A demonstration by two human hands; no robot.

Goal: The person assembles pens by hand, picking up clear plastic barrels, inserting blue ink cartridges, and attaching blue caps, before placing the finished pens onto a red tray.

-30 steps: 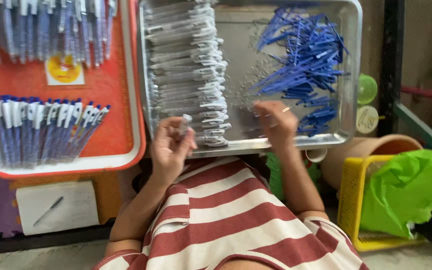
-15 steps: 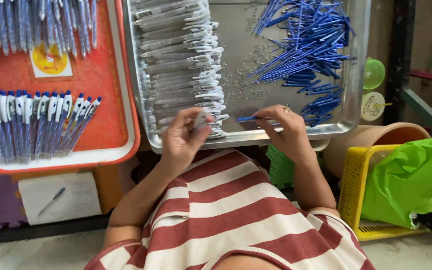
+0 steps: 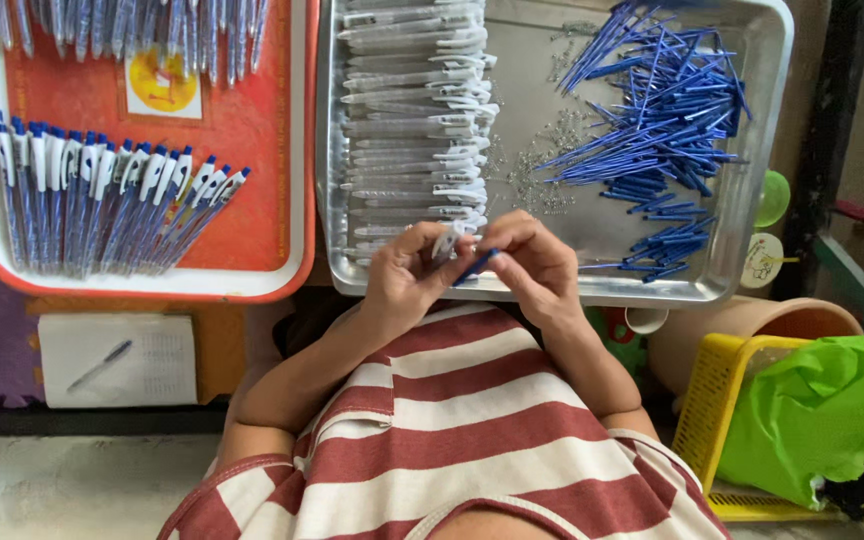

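- Both hands are now brought together over the near rim of the metal tray, after reaching apart.
- Assembled pens are laid on the red tray: finished work.
- A clear barrel is pinched in the left hand.
- A blue refill is gripped by the right hand.
- Many empty barrels and loose refills are left.

Red tray (finished pens), notepad, yellow basket, green bag.
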